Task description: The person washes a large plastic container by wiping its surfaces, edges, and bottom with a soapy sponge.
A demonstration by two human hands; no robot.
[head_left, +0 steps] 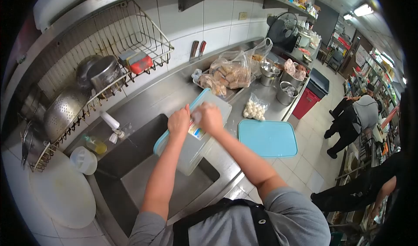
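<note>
A clear plastic storage box (187,152) with a light-blue rim rests across the edge of the sink, in front of me. Over it, my left hand (178,123) is closed, its fingertips close to a small red-and-white piece. Beside it, my right hand (209,119) is curled and smeared by motion, with something whitish at its fingers that I cannot make out. Below the hands a printed label (197,132) shows on the box. To the right lie a flat light-blue lid (267,138) and a clear bag of white balls (254,108).
The sink (130,180) and faucet (112,125) are at left, under a wire rack (148,41) of pots. Behind the box stand bagged food (230,69) and metal containers (287,92). Two knives (198,49) hang on the wall. Co-workers (359,115) stand at right.
</note>
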